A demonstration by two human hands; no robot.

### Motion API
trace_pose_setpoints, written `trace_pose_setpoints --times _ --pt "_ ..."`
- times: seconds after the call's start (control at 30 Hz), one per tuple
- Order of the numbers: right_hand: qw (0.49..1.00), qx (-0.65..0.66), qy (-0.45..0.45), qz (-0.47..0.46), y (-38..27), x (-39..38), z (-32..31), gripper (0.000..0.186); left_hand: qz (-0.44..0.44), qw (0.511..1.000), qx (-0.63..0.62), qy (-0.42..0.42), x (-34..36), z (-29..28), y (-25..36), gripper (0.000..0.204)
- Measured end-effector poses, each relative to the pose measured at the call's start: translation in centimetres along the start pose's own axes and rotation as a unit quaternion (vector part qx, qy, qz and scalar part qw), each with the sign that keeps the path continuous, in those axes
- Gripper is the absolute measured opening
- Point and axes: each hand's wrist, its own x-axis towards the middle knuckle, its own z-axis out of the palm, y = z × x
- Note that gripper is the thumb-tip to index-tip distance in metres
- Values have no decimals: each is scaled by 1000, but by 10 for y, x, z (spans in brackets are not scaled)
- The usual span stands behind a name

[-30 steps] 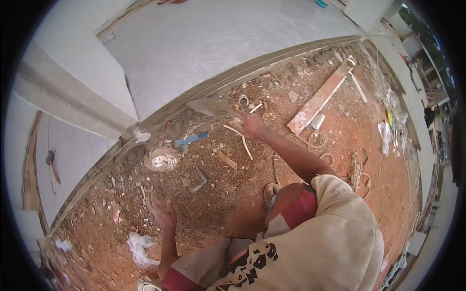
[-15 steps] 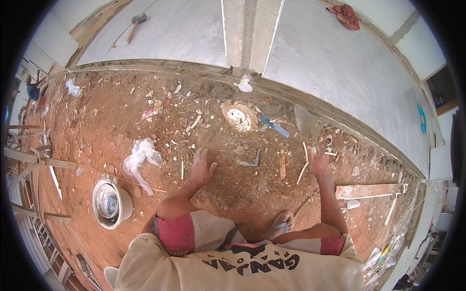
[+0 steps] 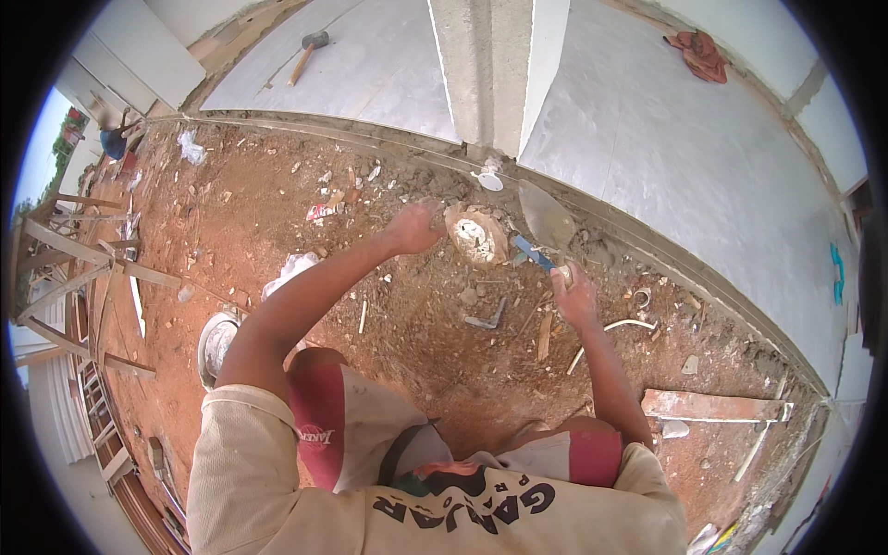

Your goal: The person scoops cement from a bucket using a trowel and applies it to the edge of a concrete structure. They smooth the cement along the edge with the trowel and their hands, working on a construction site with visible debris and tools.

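Since half a second earlier, left hand (image 3: 413, 227) had reached to the round mortar-caked pan (image 3: 477, 237) near the red dirt ground's (image 3: 277, 194) wall edge, fingers curled at its rim, while right hand (image 3: 575, 294) had closed on the blue-handled steel trowel (image 3: 544, 222).

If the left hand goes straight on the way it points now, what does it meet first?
Most likely the round mortar-caked bowl just beyond the left hand; whether they already touch, I cannot tell. Behind it is the grey wall.
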Motion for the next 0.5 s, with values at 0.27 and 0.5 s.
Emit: trace_pose_setpoints --times 0.27,0.5 --pt "986 5 -153 -65 -63 22 -17 67 -118 978 -92 142 98 5 28 39" --pt "969 -133 -161 -135 -90 71 2 65 -271 782 -424 369 102 110 17 39"
